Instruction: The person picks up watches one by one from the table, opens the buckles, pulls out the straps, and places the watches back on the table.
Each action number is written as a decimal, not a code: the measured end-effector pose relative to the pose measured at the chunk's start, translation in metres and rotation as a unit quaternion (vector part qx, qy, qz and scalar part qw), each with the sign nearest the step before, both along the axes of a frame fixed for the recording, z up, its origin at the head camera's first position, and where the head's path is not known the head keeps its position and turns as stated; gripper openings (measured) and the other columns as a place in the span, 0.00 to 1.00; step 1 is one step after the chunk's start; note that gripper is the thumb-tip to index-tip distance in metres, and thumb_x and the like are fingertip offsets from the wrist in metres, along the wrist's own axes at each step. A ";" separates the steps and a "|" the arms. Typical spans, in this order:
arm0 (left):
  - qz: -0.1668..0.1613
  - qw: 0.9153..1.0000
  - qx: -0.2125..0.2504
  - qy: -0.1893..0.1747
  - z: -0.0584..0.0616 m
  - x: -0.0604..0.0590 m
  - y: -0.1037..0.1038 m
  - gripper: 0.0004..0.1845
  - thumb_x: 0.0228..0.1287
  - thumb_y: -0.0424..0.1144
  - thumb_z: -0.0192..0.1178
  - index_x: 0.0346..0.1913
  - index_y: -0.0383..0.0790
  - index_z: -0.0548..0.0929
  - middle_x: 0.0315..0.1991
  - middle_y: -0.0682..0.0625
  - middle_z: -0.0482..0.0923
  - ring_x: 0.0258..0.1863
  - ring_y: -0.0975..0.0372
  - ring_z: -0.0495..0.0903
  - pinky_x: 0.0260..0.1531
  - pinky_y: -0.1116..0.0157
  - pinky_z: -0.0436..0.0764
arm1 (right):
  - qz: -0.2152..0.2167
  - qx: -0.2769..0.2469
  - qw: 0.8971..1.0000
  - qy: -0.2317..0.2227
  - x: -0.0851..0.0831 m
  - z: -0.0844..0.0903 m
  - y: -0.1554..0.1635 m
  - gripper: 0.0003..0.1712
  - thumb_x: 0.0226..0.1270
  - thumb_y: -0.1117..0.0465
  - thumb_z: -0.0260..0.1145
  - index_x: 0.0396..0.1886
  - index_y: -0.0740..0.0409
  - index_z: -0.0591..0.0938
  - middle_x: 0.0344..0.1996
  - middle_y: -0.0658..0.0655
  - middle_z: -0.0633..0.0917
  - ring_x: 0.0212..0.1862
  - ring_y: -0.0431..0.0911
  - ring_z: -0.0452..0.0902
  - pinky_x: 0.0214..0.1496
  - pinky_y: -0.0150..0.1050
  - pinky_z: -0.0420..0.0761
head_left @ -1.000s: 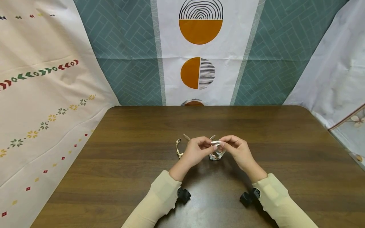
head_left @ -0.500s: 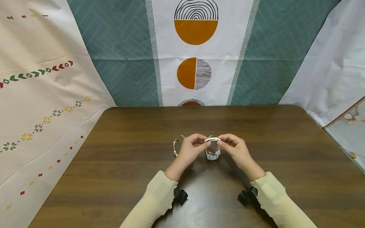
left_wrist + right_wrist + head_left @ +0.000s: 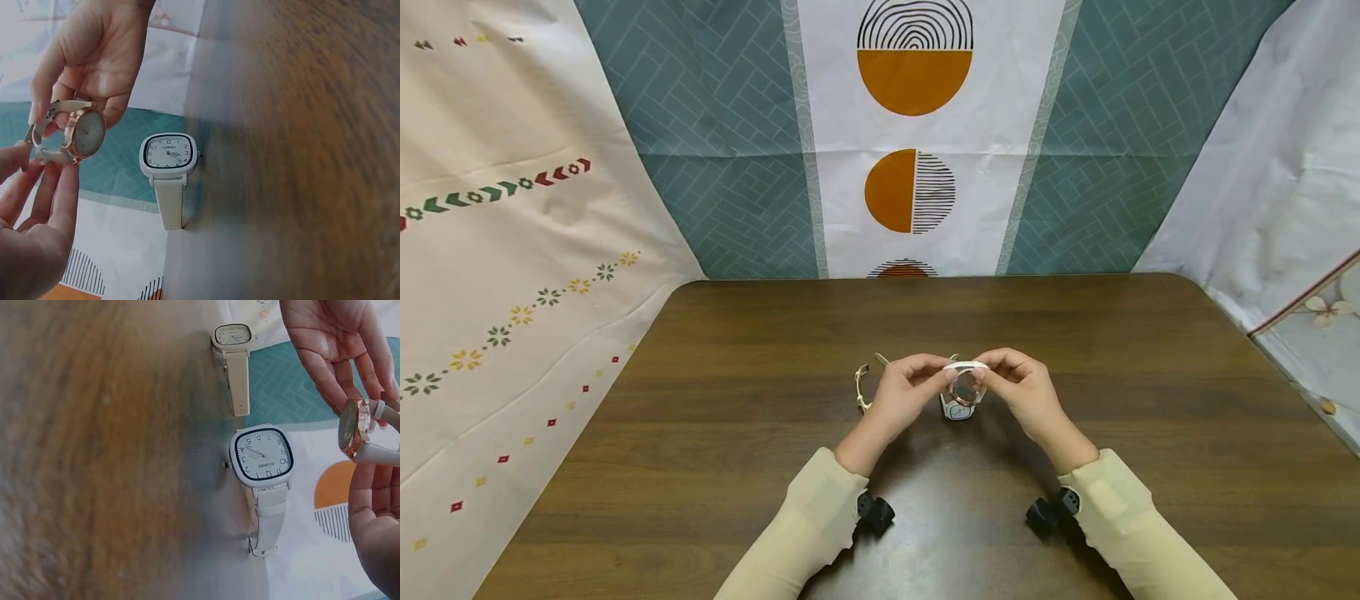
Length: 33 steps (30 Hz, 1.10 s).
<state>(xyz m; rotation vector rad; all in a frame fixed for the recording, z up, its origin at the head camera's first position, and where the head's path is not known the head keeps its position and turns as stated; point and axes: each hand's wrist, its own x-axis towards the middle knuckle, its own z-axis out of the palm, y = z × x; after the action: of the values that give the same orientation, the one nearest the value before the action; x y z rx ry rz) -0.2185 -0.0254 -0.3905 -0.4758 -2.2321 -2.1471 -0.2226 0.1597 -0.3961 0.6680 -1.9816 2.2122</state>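
Between my two hands is a round rose-gold wristwatch (image 3: pixel 89 133) with a whitish strap, its ends curled round into a loop. My left hand (image 3: pixel 906 389) pinches the strap from the left with thumb and fingers. From the other side, my right hand (image 3: pixel 1022 396) pinches the strap too. In the head view the white strap arches above the rose-gold dial rim (image 3: pixel 964 390). Just below it, a white square-faced wristwatch (image 3: pixel 262 456) rests on the table, dial toward me. Left of that lies a cream wristwatch (image 3: pixel 232 337), partly hidden by my left hand in the head view.
A brown wooden table (image 3: pixel 737 433) lies under everything. Behind it hangs a teal and white cloth (image 3: pixel 917 250) with orange circles. A patterned cream cloth (image 3: pixel 535 275) drapes the left side, and a white cloth (image 3: pixel 1262 208) the right.
The head view has shifted slightly. The held wristwatch has turned, so its rose-gold rim shows more plainly below the strap. Both hands keep their pinch; the watches on the table stay put.
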 end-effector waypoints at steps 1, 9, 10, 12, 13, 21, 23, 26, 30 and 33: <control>0.003 1.000 -0.005 0.005 0.000 0.000 0.000 0.11 0.61 0.30 0.62 0.44 0.25 0.83 0.41 0.33 0.83 0.32 0.70 0.80 0.40 0.70 0.80 | 0.004 -0.003 1.000 0.002 0.000 0.000 0.000 0.12 0.63 0.74 0.62 0.34 0.53 0.83 0.27 0.44 0.82 0.28 0.37 0.77 0.32 0.28 0.79; 0.005 1.000 0.021 0.004 0.002 0.001 -0.001 0.12 0.60 0.27 0.63 0.46 0.24 0.82 0.39 0.32 0.82 0.27 0.70 0.78 0.32 0.73 0.79 | 0.008 -0.002 1.000 0.005 -0.001 -0.001 0.002 0.12 0.61 0.74 0.63 0.33 0.52 0.83 0.27 0.45 0.82 0.28 0.37 0.77 0.31 0.29 0.78; 0.004 1.000 0.026 0.004 0.002 0.001 -0.001 0.12 0.60 0.27 0.62 0.46 0.23 0.82 0.38 0.32 0.82 0.26 0.70 0.78 0.32 0.73 0.80 | 0.007 0.001 1.000 0.004 -0.001 -0.001 0.002 0.12 0.61 0.74 0.63 0.33 0.52 0.83 0.27 0.45 0.82 0.28 0.37 0.76 0.31 0.29 0.78; 0.007 1.000 0.029 0.003 0.003 0.000 -0.001 0.11 0.60 0.27 0.62 0.44 0.24 0.82 0.38 0.32 0.82 0.25 0.71 0.77 0.31 0.73 0.79 | 0.006 0.007 1.000 0.007 -0.001 0.000 0.002 0.12 0.61 0.74 0.64 0.34 0.53 0.84 0.28 0.44 0.83 0.28 0.37 0.77 0.31 0.29 0.79; 0.008 1.000 0.029 0.003 0.003 0.000 -0.001 0.11 0.59 0.27 0.63 0.43 0.24 0.83 0.38 0.32 0.82 0.25 0.71 0.77 0.31 0.73 0.79 | 0.007 0.010 1.000 0.009 -0.001 0.000 0.002 0.11 0.61 0.75 0.64 0.34 0.54 0.84 0.28 0.44 0.83 0.28 0.38 0.77 0.31 0.29 0.79; 0.004 1.000 -0.003 0.019 0.003 0.000 -0.001 0.08 0.58 0.27 0.64 0.39 0.26 0.85 0.35 0.32 0.83 0.24 0.70 0.77 0.29 0.73 0.78 | 0.005 0.028 0.999 0.027 -0.001 0.001 0.003 0.07 0.59 0.76 0.65 0.34 0.63 0.83 0.28 0.44 0.84 0.27 0.39 0.78 0.29 0.31 0.79; 0.001 1.000 -0.011 0.023 0.003 -0.001 -0.001 0.08 0.58 0.28 0.64 0.39 0.26 0.85 0.35 0.32 0.83 0.24 0.71 0.76 0.28 0.75 0.76 | 0.003 0.039 0.999 0.029 -0.001 0.002 0.004 0.04 0.59 0.75 0.65 0.34 0.69 0.82 0.27 0.45 0.85 0.27 0.39 0.79 0.29 0.32 0.79; 0.000 0.999 -0.015 0.030 0.002 -0.001 -0.001 0.07 0.58 0.27 0.64 0.39 0.26 0.85 0.36 0.33 0.83 0.25 0.69 0.77 0.29 0.75 0.77 | 0.003 0.054 0.998 0.028 -0.001 0.003 0.005 0.06 0.58 0.75 0.65 0.35 0.75 0.79 0.27 0.45 0.85 0.26 0.40 0.80 0.29 0.33 0.80; 0.000 0.999 -0.021 0.042 0.000 -0.001 -0.001 0.07 0.57 0.27 0.65 0.38 0.26 0.85 0.34 0.33 0.84 0.24 0.69 0.76 0.26 0.76 0.76 | 0.009 0.072 0.997 0.029 -0.001 0.002 0.005 0.07 0.58 0.75 0.66 0.35 0.76 0.80 0.29 0.46 0.86 0.27 0.41 0.80 0.30 0.34 0.81; 0.001 0.998 -0.030 0.051 -0.002 -0.001 0.000 0.07 0.56 0.27 0.65 0.37 0.26 0.86 0.33 0.34 0.83 0.22 0.72 0.73 0.25 0.76 0.74 | 0.012 0.092 0.995 0.028 -0.002 0.001 0.005 0.07 0.58 0.74 0.67 0.35 0.75 0.80 0.31 0.44 0.86 0.29 0.39 0.81 0.31 0.33 0.81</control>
<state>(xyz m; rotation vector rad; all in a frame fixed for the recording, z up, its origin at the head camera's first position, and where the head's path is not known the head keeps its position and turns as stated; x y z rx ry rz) -0.2191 -0.0251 -0.3927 -0.5701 -2.2457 -2.0118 -0.2243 0.1648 -0.3950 0.7689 -2.1789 2.0156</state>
